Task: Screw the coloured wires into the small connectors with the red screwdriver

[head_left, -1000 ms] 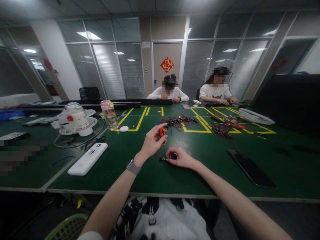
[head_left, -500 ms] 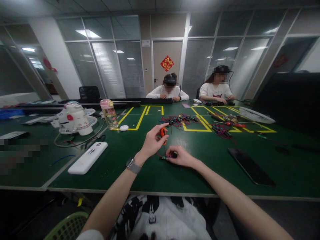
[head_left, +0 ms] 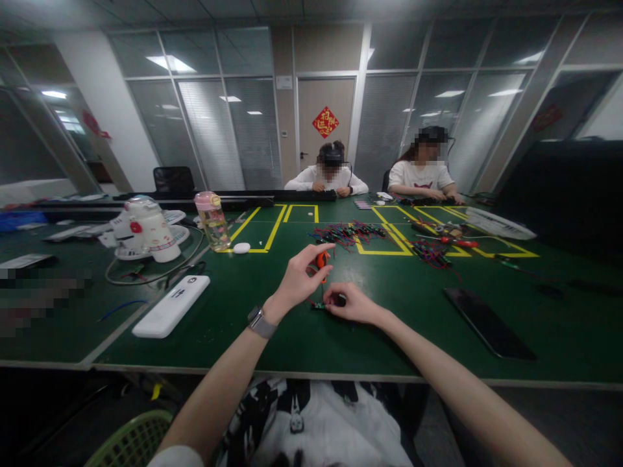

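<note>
My left hand (head_left: pixel 302 275) grips the orange handle of a screwdriver (head_left: pixel 321 261) between thumb and fingers. The screwdriver stands nearly upright, its thin shaft reaching down to a small green terminal piece (head_left: pixel 318 305) on the table. Close by on the right, my right hand (head_left: pixel 351 302) rests on the tabletop, its fingers pinched on the end of that green piece. Something dark shows within the right fingers, partly hidden. Beyond both hands lies a pile of red and blue wires with small green and black parts (head_left: pixel 348 235).
A second wire bundle (head_left: pixel 432 251) and a red-handled tool (head_left: pixel 460 242) lie at the right. A dark phone (head_left: pixel 489 323), a white power bank (head_left: pixel 171 307), a bottle (head_left: pixel 213 222) and a white case (head_left: pixel 241 248) surround the work area. Two people sit across the green table (head_left: pixel 272 350).
My left hand has shifted slightly right with the screwdriver, which now stands more upright. My right hand has barely moved. Across the table, the person at right has moved their hands a little.
</note>
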Available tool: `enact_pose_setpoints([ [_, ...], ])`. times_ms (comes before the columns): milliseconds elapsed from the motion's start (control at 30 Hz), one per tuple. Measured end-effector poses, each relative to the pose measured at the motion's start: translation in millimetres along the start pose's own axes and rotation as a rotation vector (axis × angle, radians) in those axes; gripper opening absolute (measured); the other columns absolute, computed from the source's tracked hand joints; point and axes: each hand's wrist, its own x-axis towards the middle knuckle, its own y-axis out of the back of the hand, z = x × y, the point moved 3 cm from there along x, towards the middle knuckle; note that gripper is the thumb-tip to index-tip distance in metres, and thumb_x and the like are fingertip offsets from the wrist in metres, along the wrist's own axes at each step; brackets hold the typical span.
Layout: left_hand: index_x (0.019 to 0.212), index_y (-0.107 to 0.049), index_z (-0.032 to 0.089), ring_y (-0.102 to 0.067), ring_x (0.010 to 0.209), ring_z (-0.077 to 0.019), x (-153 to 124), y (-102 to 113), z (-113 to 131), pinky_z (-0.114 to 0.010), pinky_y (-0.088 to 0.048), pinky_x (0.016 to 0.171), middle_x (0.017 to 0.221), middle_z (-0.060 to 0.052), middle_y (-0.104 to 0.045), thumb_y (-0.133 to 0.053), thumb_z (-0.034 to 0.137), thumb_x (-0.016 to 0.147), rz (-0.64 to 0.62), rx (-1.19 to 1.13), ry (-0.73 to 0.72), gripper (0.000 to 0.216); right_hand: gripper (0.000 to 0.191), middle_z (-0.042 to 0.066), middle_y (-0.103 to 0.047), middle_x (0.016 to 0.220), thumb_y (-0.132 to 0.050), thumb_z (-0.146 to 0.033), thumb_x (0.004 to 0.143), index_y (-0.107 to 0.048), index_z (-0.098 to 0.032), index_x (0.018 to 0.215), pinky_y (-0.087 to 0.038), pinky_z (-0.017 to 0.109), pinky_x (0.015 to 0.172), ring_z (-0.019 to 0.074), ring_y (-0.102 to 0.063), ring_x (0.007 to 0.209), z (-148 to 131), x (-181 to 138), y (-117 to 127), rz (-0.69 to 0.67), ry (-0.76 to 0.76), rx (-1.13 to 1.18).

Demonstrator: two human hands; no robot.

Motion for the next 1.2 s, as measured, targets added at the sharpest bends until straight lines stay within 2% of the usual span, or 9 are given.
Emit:
enact_pose_setpoints([
  [200, 0.125, -0.053, 0.024, -0.058, 0.089, -0.0146, 1.6, 0.7, 4.5, -0.025, -0.051, 0.077, 0.102, -0.003, -0.061, -0.061, 0.022, 0.085, -0.007, 0.142, -0.109, 0.041, 0.017, 0.000, -0.062, 0.067, -0.053, -0.006, 0.065, -0.062, -0.014, 0.076, -0.046, 0.022, 0.060, 0.0112, -0.056, 0.061, 1.1, 0.3, -0.6, -0.008, -0.009, 0.041],
  [467, 0.127, -0.051, 0.026, -0.054, 0.075, -0.0127, 5.6, -5.1, 11.3, -0.023, -0.046, 0.069, 0.091, -0.001, -0.057, -0.063, 0.020, 0.083, -0.039, 0.182, -0.078, 0.046, 0.011, -0.001, -0.059, 0.065, -0.056, -0.006, 0.067, -0.060, -0.015, 0.072, -0.045, 0.022, 0.060, 0.0107, -0.054, 0.060, 2.8, 0.8, -0.5, -0.015, -0.016, 0.074],
  [567, 0.125, -0.054, 0.026, -0.054, 0.077, -0.0130, 7.2, -7.5, 13.9, -0.023, -0.047, 0.070, 0.092, -0.001, -0.058, -0.063, 0.018, 0.082, -0.064, 0.145, -0.080, 0.044, 0.004, -0.001, -0.060, 0.065, -0.062, -0.014, 0.071, -0.063, -0.014, 0.075, -0.044, 0.022, 0.059, 0.0110, -0.053, 0.060, 4.7, 1.1, -1.9, -0.001, -0.030, 0.061],
  [733, 0.124, -0.056, 0.028, -0.059, 0.083, -0.0142, 8.0, -7.9, 10.5, -0.022, -0.050, 0.068, 0.102, -0.002, -0.062, -0.062, 0.015, 0.081, -0.101, 0.006, -0.001, 0.045, 0.014, 0.001, -0.064, 0.066, -0.066, -0.027, 0.077, -0.065, -0.014, 0.072, -0.042, 0.023, 0.058, 0.0120, -0.053, 0.060, 8.0, 2.1, -4.0, 0.060, -0.051, -0.007],
  [867, 0.127, -0.055, 0.026, -0.063, 0.085, -0.0150, 7.9, -6.1, 8.0, -0.025, -0.053, 0.071, 0.107, -0.004, -0.065, -0.057, 0.022, 0.086, -0.114, -0.177, 0.080, 0.041, 0.017, 0.002, -0.065, 0.067, -0.067, -0.029, 0.077, -0.065, -0.014, 0.068, -0.041, 0.023, 0.058, 0.0121, -0.054, 0.060, 9.8, 2.5, -4.6, 0.068, -0.048, -0.016],
  [1033, 0.117, -0.063, 0.020, -0.063, 0.090, -0.0170, 8.4, -3.2, 8.3, -0.028, -0.052, 0.079, 0.102, -0.007, -0.068, -0.047, 0.032, 0.093, -0.064, -0.288, 0.104, 0.032, 0.020, 0.002, -0.064, 0.068, -0.068, -0.032, 0.077, -0.065, -0.015, 0.068, -0.040, 0.023, 0.057, 0.0118, -0.054, 0.061, 11.5, 3.1, -5.1, 0.081, -0.040, -0.045],
  [1200, 0.122, -0.056, 0.019, -0.062, 0.085, -0.0152, 8.4, -5.2, 5.1, -0.028, -0.052, 0.078, 0.108, -0.008, -0.067, -0.043, 0.033, 0.094, -0.090, -0.363, 0.148, 0.034, 0.018, 0.001, -0.065, 0.067, -0.069, -0.029, 0.076, -0.065, -0.015, 0.066, -0.040, 0.023, 0.058, 0.0118, -0.054, 0.061, 13.9, 5.0, -6.9, 0.091, -0.034, -0.061],
])
